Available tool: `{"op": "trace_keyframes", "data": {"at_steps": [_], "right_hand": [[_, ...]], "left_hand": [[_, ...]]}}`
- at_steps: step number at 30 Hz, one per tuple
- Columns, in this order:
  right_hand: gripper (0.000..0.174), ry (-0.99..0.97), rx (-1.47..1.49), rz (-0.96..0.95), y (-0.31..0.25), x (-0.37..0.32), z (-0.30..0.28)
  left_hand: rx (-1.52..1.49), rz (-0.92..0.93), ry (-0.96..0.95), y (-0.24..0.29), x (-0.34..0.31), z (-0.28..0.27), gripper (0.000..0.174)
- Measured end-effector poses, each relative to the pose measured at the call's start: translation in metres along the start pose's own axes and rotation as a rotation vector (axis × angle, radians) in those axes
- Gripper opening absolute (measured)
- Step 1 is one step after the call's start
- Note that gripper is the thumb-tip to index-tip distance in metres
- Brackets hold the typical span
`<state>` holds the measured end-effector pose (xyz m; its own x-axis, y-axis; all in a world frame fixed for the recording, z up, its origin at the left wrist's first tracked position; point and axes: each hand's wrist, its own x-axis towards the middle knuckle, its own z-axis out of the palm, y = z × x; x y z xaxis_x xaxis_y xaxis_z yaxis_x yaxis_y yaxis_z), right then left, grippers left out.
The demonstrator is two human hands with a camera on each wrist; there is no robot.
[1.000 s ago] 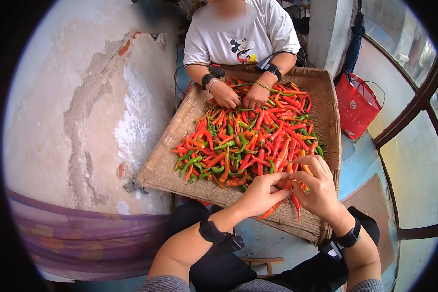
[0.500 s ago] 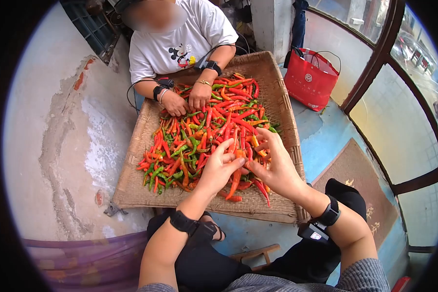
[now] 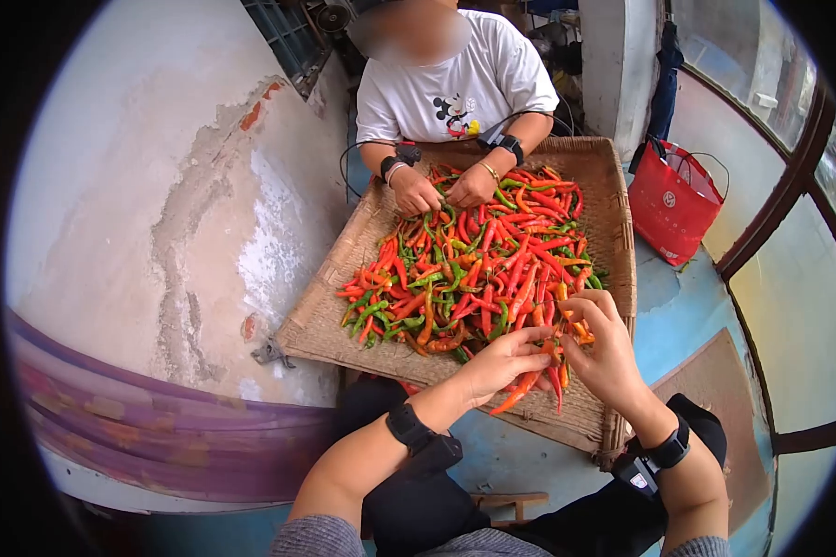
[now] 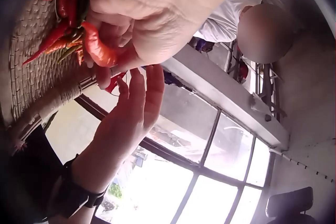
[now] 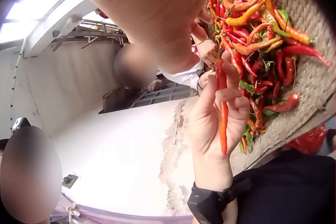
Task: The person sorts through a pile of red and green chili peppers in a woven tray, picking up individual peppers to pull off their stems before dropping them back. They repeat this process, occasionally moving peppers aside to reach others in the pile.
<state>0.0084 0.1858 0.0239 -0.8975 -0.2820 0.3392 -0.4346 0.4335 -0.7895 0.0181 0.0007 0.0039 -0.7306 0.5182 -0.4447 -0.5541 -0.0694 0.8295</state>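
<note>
My left hand [image 3: 509,365] grips a red chili pepper [image 5: 224,124] that lies along the palm, its stem end up by the fingertips. In the left wrist view the pepper [image 4: 98,48] pokes out past the thumb side. Close beside it is my right hand [image 3: 606,353], fingers bent loosely, with a gap between thumb and forefinger. Its fingertips are right at the pepper's stem end, partly hidden in the right wrist view. Beneath both hands a heap of red, orange and green chilies [image 3: 455,278] fills a woven tray [image 3: 334,330].
Across the tray a person in a white T-shirt [image 3: 492,74] has both hands in the far side of the heap. A red bag [image 3: 673,209] stands on the blue floor at right. To the left is a worn wall [image 3: 111,213]; a framed window [image 3: 799,306] lies right.
The head view swung right, then back. My right fingers, spread wide half a second ago, have come in closer to the left hand. The other person's hands have shifted slightly over the heap.
</note>
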Motion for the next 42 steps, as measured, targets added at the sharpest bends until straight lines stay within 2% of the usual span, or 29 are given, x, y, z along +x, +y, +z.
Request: {"op": "trace_keyframes", "data": {"at_steps": [2,5,8,17,21,22,24,26,28,29,30,32,33,36,37,40,42], "right_hand": [[0.03,-0.004,0.012,0.026,-0.004,0.0,0.004],[0.028,-0.006,-0.014,-0.045,-0.004,0.002,0.008],[0.025,-0.04,-0.033,-0.061,-0.007,0.003,0.008],[0.019,-0.115,-0.04,-0.049,0.001,0.004,0.019],[0.023,-0.16,0.094,-0.093,0.012,0.004,0.026],[0.025,-0.179,0.142,-0.119,0.018,0.006,0.022],[0.029,-0.089,0.166,0.002,0.028,0.021,-0.007],[0.035,0.185,0.427,0.344,0.062,0.041,-0.048],[0.037,0.466,0.314,0.462,0.083,0.042,-0.076],[0.038,0.343,0.405,0.531,0.072,0.038,-0.086],[0.039,0.155,0.46,0.519,0.07,0.034,-0.094],[0.042,-0.101,0.409,0.539,0.076,0.027,-0.117],[0.046,-0.123,0.401,0.57,0.086,0.025,-0.135],[0.046,-0.087,0.162,0.743,0.111,0.024,-0.218],[0.046,0.005,0.226,0.808,0.13,0.022,-0.255],[0.044,0.3,0.218,0.769,0.179,0.0,-0.376],[0.044,0.389,0.197,0.768,0.22,-0.02,-0.46]], "left_hand": [[-0.174,0.088,0.005,-0.014,0.009,-0.008,0.043],[-0.315,0.096,0.062,-0.02,0.014,-0.007,0.039],[-0.25,0.165,0.047,-0.026,0.018,-0.012,0.036],[-0.283,0.137,0.1,-0.019,0.009,-0.009,0.029],[-0.237,0.145,0.15,-0.017,0.005,-0.009,0.029],[-0.25,0.1,0.154,-0.013,0.001,-0.008,0.03],[-0.221,0.127,0.147,-0.003,-0.007,-0.014,0.036],[-0.271,0.286,0.176,0.021,-0.027,-0.031,0.036],[-0.381,0.467,0.233,0.033,-0.046,-0.063,0.034],[-0.482,0.487,0.282,0.038,-0.056,-0.072,0.034],[-0.542,0.476,0.287,0.042,-0.067,-0.076,0.034],[-0.567,0.474,0.244,0.037,-0.088,-0.079,0.034],[-0.538,0.428,0.283,0.032,-0.103,-0.072,0.034],[-0.429,0.337,0.402,0.017,-0.152,-0.062,0.039],[-0.434,0.307,0.444,0.013,-0.169,-0.067,0.041],[-0.448,0.314,0.593,0.004,-0.207,-0.079,0.045],[-0.442,0.289,0.644,0.004,-0.218,-0.083,0.045]]}}
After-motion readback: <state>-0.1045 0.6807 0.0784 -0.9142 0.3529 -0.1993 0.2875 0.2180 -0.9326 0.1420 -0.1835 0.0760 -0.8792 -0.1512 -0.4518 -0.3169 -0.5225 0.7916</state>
